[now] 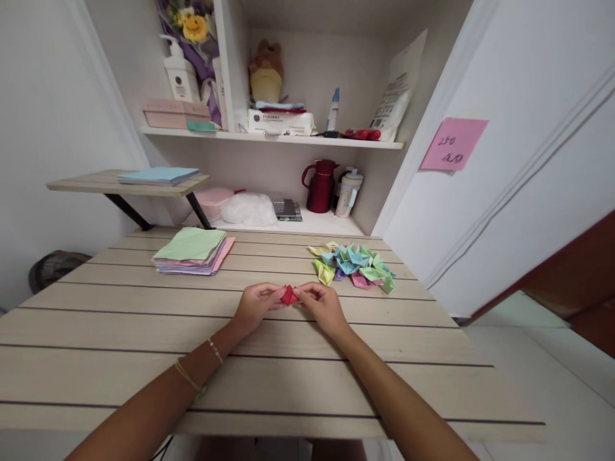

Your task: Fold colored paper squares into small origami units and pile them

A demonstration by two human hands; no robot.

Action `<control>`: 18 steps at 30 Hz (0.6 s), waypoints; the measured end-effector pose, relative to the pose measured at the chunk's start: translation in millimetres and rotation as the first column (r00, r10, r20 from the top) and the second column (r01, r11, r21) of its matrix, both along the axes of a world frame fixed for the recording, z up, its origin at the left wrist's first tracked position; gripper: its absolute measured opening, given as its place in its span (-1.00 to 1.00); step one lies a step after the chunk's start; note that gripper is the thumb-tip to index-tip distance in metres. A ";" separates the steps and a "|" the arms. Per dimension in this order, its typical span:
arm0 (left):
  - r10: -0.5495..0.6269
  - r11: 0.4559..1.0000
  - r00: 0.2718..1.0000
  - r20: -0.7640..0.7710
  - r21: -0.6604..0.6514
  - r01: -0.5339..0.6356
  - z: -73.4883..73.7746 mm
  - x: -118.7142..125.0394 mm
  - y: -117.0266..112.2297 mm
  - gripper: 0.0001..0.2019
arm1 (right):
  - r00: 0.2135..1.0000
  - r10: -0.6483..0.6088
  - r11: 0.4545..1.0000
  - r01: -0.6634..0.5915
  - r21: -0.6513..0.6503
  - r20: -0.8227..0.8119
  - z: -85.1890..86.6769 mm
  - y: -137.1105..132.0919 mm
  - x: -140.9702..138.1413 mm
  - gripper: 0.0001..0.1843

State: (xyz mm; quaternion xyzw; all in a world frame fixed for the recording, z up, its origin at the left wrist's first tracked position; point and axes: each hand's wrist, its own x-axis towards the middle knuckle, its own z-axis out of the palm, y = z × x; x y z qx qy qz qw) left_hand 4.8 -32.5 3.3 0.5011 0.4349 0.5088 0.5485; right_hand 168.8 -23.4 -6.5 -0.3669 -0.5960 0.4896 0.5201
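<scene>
Both hands meet over the middle of the slatted wooden surface (120,333), pinching a small red folded paper (289,295) between them. The left hand (257,304) has its grip narrowed on the paper's left edge, thumb and fingertips pressed together; the right hand (321,303) closes its grip on the right edge in the same way. The red paper sits just above the surface, between the two sets of fingertips, roughly at the centre of the view.

Beyond the right hand, near it, lies a loose pile of folded paper pieces (354,264) in blue, green, yellow and pink. Well apart to the left rests a flat stack of coloured paper sheets (192,251), green on top. Behind the surface, a low shelf carries a dark red jug (319,186) and a pale lidded cup (348,191) just beside it. A pink sticky note (453,144) with handwriting is stuck on the white door at the right.
</scene>
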 end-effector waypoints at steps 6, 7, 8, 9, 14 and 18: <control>0.062 0.998 0.994 0.093 0.002 -0.062 -1.2 -0.8 2.7 -0.74 | 0.998 -0.057 0.998 0.057 -0.006 -0.011 3.9 -0.9 0.1 -0.72; 0.067 0.998 0.992 0.103 0.002 -0.068 -1.4 -1.1 3.4 -0.73 | 0.998 -0.069 0.998 0.069 0.010 0.004 3.5 -0.6 0.4 -0.73; 0.072 0.997 0.991 0.109 0.005 -0.073 -1.5 -1.4 4.0 -0.72 | 0.997 -0.080 0.996 0.079 0.028 0.021 2.9 -0.2 0.7 -0.74; 0.075 0.997 0.991 0.112 0.009 -0.076 -1.5 -1.6 4.5 -0.72 | 0.995 -0.090 0.995 0.088 0.047 0.041 1.9 0.3 1.0 -0.74; 0.075 0.995 0.995 0.065 0.066 -0.079 -2.6 -2.1 4.8 -0.74 | 0.980 -0.129 0.977 0.099 0.189 0.153 0.2 -0.4 1.3 -0.78; 0.054 0.985 0.993 -0.110 0.170 -0.034 -5.7 -3.4 2.7 -0.77 | 0.950 -0.143 0.945 0.049 0.323 0.276 4.0 -5.3 0.9 -0.82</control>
